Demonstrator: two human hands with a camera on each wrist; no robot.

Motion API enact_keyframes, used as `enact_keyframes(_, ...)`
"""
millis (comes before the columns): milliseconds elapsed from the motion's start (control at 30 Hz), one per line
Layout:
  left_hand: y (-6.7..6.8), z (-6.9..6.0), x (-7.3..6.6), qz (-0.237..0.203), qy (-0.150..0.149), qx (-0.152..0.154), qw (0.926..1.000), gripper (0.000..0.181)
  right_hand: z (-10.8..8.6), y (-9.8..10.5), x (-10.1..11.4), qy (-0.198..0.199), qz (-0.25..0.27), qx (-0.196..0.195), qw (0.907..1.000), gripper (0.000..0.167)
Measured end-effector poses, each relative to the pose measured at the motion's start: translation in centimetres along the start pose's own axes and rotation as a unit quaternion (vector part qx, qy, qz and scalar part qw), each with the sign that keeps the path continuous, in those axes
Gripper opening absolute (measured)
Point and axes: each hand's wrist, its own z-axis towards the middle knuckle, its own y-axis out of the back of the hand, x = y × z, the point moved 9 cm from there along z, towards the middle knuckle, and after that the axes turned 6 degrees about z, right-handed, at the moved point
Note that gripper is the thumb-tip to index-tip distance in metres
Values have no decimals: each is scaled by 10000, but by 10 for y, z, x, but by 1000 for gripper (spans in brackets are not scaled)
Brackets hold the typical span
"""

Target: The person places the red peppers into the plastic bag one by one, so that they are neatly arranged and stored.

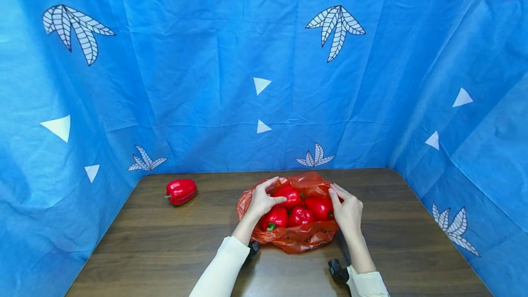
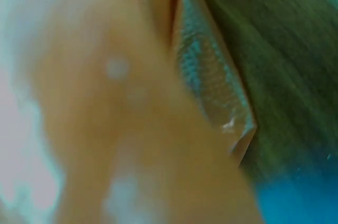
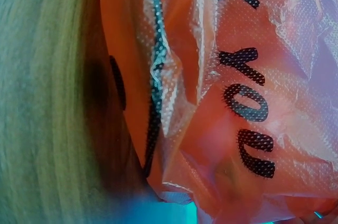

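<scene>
An orange-red plastic bag (image 1: 294,241) lies opened upward on the table, with several shiny red bell peppers (image 1: 300,216) inside it. At its left rim is my left hand (image 1: 261,201), fingers and thumb spread apart beside a bell pepper (image 1: 290,195) at the back of the bag. My right hand (image 1: 348,210) pinches the bag's right rim between thumb and fingers. Black lettering shows on the bag (image 3: 296,97) in the right wrist view. Blurred skin fills much of the left wrist view, next to a fold of the bag (image 2: 216,97).
Another red bell pepper (image 1: 181,191) lies on its side at the table's back left. The brown wooden table (image 1: 165,251) meets a blue patterned cloth (image 1: 185,81) at the back and sides. Black devices (image 1: 338,270) are worn at the wrists.
</scene>
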Motion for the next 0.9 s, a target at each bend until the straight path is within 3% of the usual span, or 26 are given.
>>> enact_keyframes(167,5,-4,-7,-190,-63,-68,9998,63,0,0,0,-12,14,7,10000,28)
enact_keyframes(333,10,-12,-23,-378,-296,9,9988,63,0,0,-1,27,-4,-34,10000,27)
enact_keyframes(500,27,-21,-40,-510,-633,-17,9967,63,0,1,-3,-40,-11,-4,10000,28)
enact_keyframes(633,51,-28,-47,-508,-900,-277,9943,64,-1,0,-2,-73,-27,18,10000,29)
enact_keyframes(767,86,-36,-44,-541,-1037,-661,9909,65,-1,-1,0,-41,-14,14,10000,29)
enact_keyframes(900,126,-43,-32,-500,-869,-1086,9890,67,-1,-1,0,-34,1,18,10000,29)
